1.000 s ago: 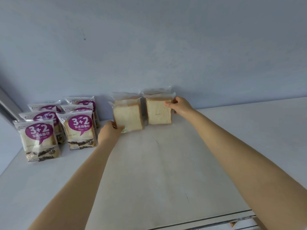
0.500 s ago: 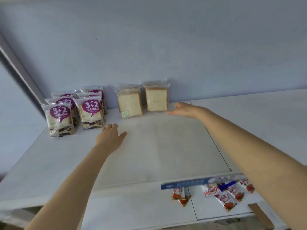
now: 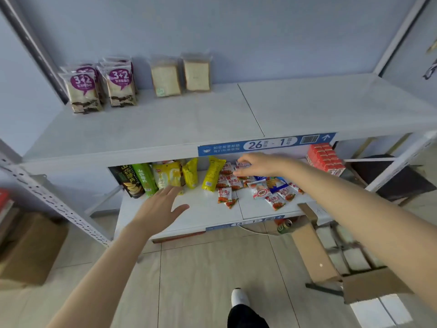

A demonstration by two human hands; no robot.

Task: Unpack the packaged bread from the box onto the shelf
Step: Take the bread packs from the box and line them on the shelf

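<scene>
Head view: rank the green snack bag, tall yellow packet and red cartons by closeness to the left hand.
1. Green snack bag, lower shelf, just beyond the left hand.
2. Tall yellow packet, mid-shelf.
3. Red cartons, far right.

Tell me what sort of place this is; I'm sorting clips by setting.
Likely a small shop or stockroom: a metal shelf with a numbered blue label, packaged bread and snack packets, an open cardboard box on the floor.
</scene>
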